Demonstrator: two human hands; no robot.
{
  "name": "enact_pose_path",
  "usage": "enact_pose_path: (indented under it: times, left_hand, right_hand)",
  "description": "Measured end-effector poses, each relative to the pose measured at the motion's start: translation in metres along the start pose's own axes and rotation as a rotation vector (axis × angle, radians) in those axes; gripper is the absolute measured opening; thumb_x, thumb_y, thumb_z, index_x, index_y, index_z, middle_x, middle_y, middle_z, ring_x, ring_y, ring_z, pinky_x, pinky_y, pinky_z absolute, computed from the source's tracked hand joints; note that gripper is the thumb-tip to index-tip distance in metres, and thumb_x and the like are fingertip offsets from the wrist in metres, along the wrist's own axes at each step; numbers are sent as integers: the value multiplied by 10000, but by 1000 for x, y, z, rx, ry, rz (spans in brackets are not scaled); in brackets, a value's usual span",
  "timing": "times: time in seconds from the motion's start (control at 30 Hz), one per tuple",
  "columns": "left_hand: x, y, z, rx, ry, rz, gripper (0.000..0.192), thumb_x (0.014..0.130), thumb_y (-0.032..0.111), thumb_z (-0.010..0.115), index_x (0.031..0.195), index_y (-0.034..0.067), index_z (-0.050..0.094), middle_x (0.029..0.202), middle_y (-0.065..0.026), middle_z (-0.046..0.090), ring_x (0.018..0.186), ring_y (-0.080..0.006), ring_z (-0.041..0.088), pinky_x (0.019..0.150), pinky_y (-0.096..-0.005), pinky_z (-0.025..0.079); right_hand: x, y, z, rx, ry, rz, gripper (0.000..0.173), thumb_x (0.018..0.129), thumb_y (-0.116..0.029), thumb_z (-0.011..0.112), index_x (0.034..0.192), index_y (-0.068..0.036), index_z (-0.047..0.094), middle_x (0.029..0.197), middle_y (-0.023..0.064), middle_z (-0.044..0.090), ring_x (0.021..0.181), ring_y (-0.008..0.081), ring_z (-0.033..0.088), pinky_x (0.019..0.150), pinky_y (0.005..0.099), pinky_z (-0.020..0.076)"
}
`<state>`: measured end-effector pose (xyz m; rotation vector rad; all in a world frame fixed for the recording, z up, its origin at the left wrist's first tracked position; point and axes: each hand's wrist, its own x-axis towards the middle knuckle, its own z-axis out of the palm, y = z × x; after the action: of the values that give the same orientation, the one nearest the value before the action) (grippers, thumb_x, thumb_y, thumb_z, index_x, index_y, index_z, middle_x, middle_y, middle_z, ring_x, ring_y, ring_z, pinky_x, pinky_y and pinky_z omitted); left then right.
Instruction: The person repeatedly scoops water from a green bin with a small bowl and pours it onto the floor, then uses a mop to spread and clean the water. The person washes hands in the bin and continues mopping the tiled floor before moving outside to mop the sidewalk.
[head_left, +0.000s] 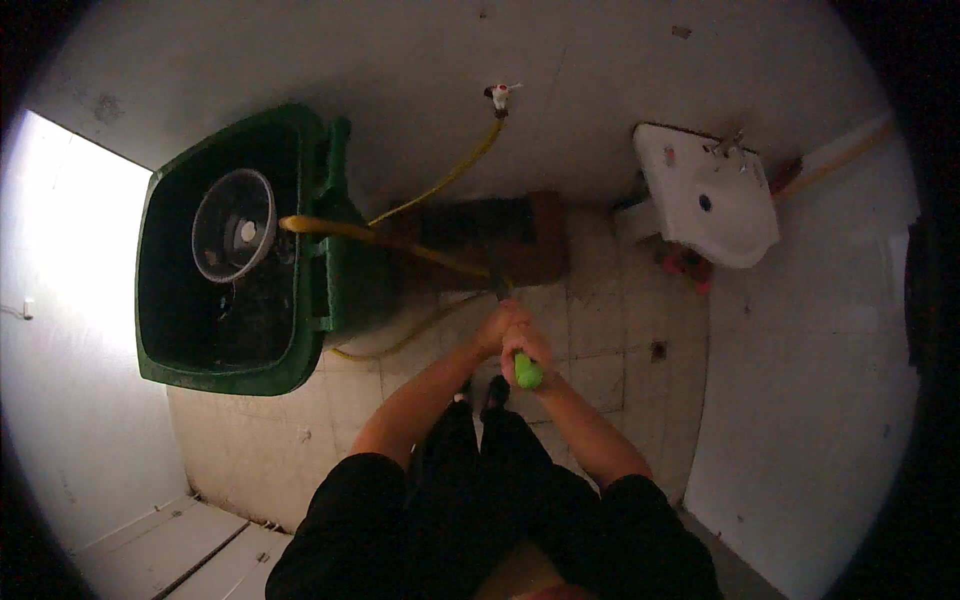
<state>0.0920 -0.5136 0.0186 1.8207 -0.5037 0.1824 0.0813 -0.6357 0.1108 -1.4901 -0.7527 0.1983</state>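
Both hands grip one long handle with a bright green end cap (528, 371). My left hand (501, 328) is closed round it farther from my body, beside my right hand (525, 345), which holds it just beyond the cap. The handle's far part is mostly hidden by the hands, and what the tool is I cannot tell. A yellow hose (450, 178) hangs from a white wall tap (500, 94). A thicker yellow-orange length (330, 227) passes over the rim of a green wheeled bin (311, 352), close to a clear round plastic tub (234, 225) inside the bin.
A white washbasin (724, 202) is fixed to the wall at the right, with a red object (686, 266) beneath it. A dark reddish-brown block-like thing (551, 236) stands against the wall behind the bin. The tiled floor (600, 375) has a small drain (658, 350).
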Motion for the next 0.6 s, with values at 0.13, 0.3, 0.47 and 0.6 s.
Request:
enact_pose_path:
  times: [0.13, 0.3, 0.47, 0.6]
  left_hand:
    - [-3, -6, -5, -118, -125, -293, 186, 576, 223, 648, 671, 92, 557, 692, -91, 542, 731, -285, 526, 684, -368, 404]
    - [-13, -13, 4, 15, 42, -32, 147, 592, 170, 635, 672, 72, 560, 687, -103, 549, 716, -301, 518, 666, -373, 412]
    - [-10, -7, 2, -137, -134, -399, 134, 621, 162, 631, 680, 62, 564, 715, -91, 567, 764, -293, 535, 685, -377, 422]
    - [3, 7, -14, 258, 38, 139, 141, 592, 152, 638, 662, 57, 561, 730, -107, 584, 727, -255, 529, 650, -352, 424]
  right_hand:
    - [-1, 1, 4, -156, -52, -200, 135, 660, 33, 545, 672, -86, 482, 673, 74, 506, 588, 209, 516, 533, 271, 423]
    - [18, -6, 9, -219, -83, -375, 139, 650, 44, 555, 687, -72, 488, 668, 72, 499, 595, 199, 493, 549, 258, 408]
    - [24, -23, 7, -158, 54, -78, 107, 690, 32, 532, 718, -66, 502, 670, 50, 498, 572, 160, 485, 539, 261, 406]
    - [30, -23, 13, -154, 77, -545, 113, 689, 45, 523, 718, -61, 496, 664, 40, 496, 571, 134, 480, 529, 261, 404]
